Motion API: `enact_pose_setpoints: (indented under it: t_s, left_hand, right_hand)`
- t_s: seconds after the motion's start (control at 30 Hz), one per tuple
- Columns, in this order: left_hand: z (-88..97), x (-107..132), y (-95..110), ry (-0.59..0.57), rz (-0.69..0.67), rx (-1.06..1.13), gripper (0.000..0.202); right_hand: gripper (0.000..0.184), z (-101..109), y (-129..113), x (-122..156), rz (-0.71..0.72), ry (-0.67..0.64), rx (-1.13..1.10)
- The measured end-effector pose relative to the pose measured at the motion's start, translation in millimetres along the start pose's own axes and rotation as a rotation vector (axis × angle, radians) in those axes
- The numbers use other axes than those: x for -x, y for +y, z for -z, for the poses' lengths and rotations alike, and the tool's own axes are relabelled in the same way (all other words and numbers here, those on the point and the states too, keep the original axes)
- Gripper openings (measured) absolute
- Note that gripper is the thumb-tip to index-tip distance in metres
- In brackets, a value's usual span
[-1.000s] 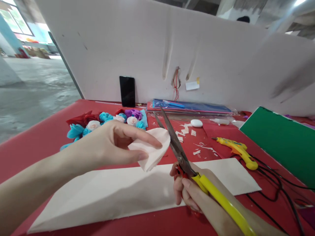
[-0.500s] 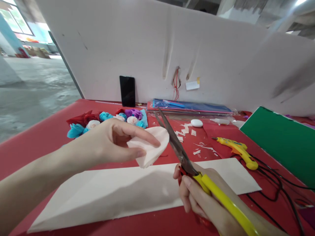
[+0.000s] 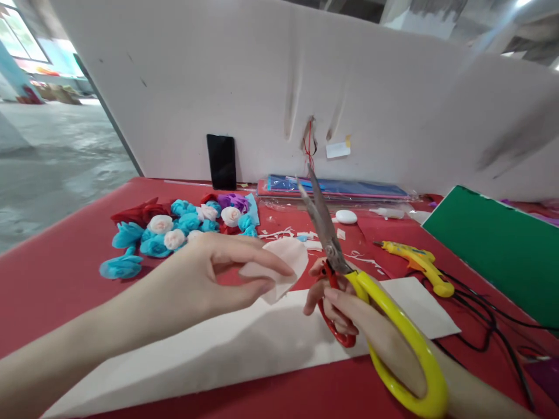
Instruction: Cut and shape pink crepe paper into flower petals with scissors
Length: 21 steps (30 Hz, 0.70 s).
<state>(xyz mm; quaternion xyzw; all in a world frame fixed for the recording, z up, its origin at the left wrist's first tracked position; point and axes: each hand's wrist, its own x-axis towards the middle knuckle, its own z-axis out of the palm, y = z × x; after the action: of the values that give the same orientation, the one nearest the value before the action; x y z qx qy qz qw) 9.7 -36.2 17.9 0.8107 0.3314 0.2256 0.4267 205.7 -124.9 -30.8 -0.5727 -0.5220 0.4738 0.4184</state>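
My left hand (image 3: pixel 209 278) pinches a folded, rounded piece of pale pink paper (image 3: pixel 286 260) between thumb and fingers, above a long white paper sheet (image 3: pixel 209 349) on the red table. My right hand (image 3: pixel 345 302) grips scissors (image 3: pixel 349 279) with a yellow and a red handle. The blades point up and away, nearly closed, just right of the pink piece and apart from it.
A pile of blue, white, red and purple paper flowers (image 3: pixel 183 224) lies at the left. A yellow glue gun (image 3: pixel 414 262) with black cords, a green sheet (image 3: pixel 493 250), paper scraps (image 3: pixel 314 238), a black phone (image 3: pixel 221 162) and coloured sheets (image 3: pixel 336 187) sit against the white partition.
The scissors have lifted off the pink paper's edge and swung more upright, the blades closing. My left hand has lowered slightly with the pink piece. The view has shifted a little.
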Motion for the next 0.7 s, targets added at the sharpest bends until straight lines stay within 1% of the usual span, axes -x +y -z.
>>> enact_pose_setpoints:
  t_s: [0.07,0.1,0.13,0.17,0.23,0.33,0.4,0.47,0.5,0.6,0.63,0.7]
  left_hand:
    - [-4.8,0,-4,-0.059,-0.051,-0.002,0.020]
    - [-8.4,1,-7,-0.069,-0.064,0.019,0.021]
    - [-12.8,2,-10,-0.044,-0.074,0.058,0.024]
    - [-17.8,3,-14,-0.005,-0.076,0.103,0.029]
    - [-28.4,5,-20,0.068,-0.040,0.193,0.048]
    - [-41.4,8,-23,0.039,-0.052,0.339,0.070]
    - [-46.3,7,-21,0.000,-0.056,0.432,0.075]
    - [-48.2,6,-19,-0.017,-0.036,0.486,0.068]
    - [-48.3,5,-18,-0.035,-0.013,0.498,0.059]
    - [-46.5,4,-17,-0.084,0.046,0.467,0.012]
    - [-45.7,4,-17,-0.087,0.055,0.440,0.012]
    - [-44.1,4,-17,-0.062,0.060,0.384,0.021]
  right_hand:
    - [0.023,-3,-6,-1,0.016,0.061,-0.059]
    - [0.023,-5,-9,0,0.027,0.077,-0.083]
    - [0.024,-6,-11,1,0.030,0.082,-0.099]
    - [0.026,-8,-13,2,0.031,0.081,-0.113]
    - [0.025,-11,-16,5,0.033,0.088,-0.131]
    - [0.025,-15,-19,9,0.016,0.154,-0.162]
    - [0.026,-16,-21,10,0.010,0.178,-0.184]
    - [0.023,-15,-23,11,0.026,0.172,-0.195]
    - [0.021,-15,-24,11,0.040,0.166,-0.193]
    - [0.016,-12,-24,10,0.052,0.144,-0.174]
    - [0.017,-11,-23,10,0.056,0.142,-0.178]
    - [0.022,-11,-21,8,0.052,0.148,-0.187]
